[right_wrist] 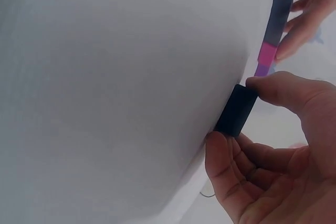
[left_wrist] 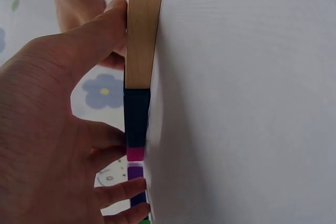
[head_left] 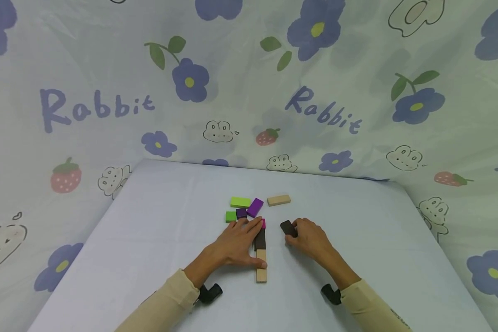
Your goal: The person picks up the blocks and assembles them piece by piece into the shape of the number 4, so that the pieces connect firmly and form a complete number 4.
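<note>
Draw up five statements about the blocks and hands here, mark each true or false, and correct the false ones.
1. The right hand holds a black block. True.
2. The left hand holds the purple block up in the air. False: the purple block lies on the table, and the left hand touches the row of blocks.
3. The back wooden block lies apart from the other blocks. True.
4. The magenta block forms the row's end nearest the person. False: wood forms that end; magenta is at the far end.
5. The yellow-green block lies farther from the person than the green block. True.
</note>
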The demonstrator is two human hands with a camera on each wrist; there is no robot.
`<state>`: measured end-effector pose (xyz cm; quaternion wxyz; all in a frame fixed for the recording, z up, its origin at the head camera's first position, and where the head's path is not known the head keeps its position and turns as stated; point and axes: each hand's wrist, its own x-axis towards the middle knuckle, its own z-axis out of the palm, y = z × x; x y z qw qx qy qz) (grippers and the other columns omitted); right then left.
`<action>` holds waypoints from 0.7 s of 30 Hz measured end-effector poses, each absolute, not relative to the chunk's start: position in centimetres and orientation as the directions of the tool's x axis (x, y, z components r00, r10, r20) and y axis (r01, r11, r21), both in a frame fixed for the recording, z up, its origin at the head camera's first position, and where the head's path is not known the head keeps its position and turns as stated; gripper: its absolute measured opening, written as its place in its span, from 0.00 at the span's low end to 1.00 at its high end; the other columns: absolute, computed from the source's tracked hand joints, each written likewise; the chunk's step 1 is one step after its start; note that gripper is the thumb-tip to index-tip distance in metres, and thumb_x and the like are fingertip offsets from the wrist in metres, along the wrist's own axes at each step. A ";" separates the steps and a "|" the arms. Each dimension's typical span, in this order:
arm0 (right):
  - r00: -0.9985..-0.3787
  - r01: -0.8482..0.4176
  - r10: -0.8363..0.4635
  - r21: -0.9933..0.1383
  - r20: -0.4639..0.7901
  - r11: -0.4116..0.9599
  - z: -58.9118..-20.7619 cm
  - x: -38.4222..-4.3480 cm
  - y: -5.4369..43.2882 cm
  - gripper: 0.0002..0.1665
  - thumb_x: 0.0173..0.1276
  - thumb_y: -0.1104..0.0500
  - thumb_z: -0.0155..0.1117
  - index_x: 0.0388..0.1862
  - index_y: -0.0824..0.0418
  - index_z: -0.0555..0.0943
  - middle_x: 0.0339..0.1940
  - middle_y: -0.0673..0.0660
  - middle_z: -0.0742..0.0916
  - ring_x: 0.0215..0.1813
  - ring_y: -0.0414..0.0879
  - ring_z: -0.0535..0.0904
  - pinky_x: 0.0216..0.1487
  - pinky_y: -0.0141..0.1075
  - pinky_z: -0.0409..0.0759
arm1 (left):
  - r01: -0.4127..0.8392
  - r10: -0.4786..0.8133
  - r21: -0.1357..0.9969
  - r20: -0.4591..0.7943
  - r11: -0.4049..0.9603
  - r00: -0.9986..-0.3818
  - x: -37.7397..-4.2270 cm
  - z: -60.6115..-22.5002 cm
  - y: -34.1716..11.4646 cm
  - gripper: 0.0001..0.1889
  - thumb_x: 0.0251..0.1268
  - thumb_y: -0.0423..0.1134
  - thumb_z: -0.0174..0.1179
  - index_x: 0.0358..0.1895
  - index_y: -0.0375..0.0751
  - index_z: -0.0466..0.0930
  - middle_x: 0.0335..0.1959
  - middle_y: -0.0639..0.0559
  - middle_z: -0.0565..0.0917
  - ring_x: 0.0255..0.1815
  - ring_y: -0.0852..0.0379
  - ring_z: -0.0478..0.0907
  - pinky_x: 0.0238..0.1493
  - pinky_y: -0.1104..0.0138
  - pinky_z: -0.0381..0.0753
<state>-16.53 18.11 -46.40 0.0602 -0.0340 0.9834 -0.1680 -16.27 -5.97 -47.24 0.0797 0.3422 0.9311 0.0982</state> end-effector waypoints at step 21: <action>-0.975 -0.211 -0.223 -0.318 0.000 0.924 -46.2 -17.5 19.4 0.22 0.63 0.62 0.72 0.57 0.63 0.84 0.49 0.61 0.85 0.51 0.54 0.81 0.51 0.49 0.82 | 0.600 0.636 0.246 -0.098 0.761 -0.766 -16.5 -47.0 -5.8 0.60 0.53 0.79 0.58 0.82 0.44 0.52 0.82 0.50 0.54 0.77 0.41 0.57 0.74 0.44 0.57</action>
